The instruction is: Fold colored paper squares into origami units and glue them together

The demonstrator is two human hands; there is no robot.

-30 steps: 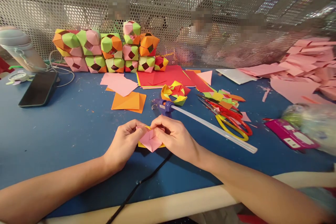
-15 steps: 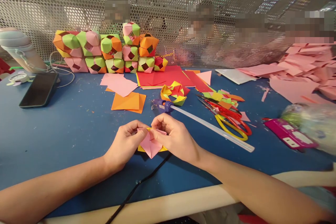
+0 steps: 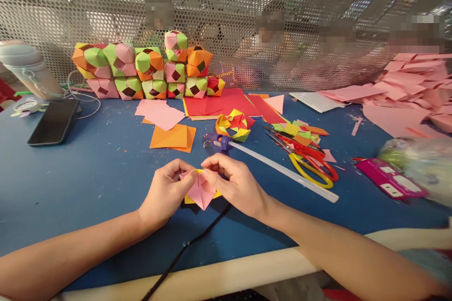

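Head view: folded pink-and-yellow paper (image 3: 202, 194) on near side of glue gun (image 3: 219, 142). Left hand (image 3: 169, 189) pinches paper's upper left between thumb and fingers; right hand (image 3: 237, 186) likewise grips upper right. Orange sheets (image 3: 169, 136) left of glue gun, scissors (image 3: 310, 151) right, paper ring (image 3: 222, 124) just beyond.

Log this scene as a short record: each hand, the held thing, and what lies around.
Left hand: holds folded paper at its left
Right hand: holds its right
Folded paper: pink, with yellow showing at edges
Just beyond hands: glue gun, orange sheets
Farther right: scissors, pink paper heap
Back: stacked paper balls
Far left: phone, bottle
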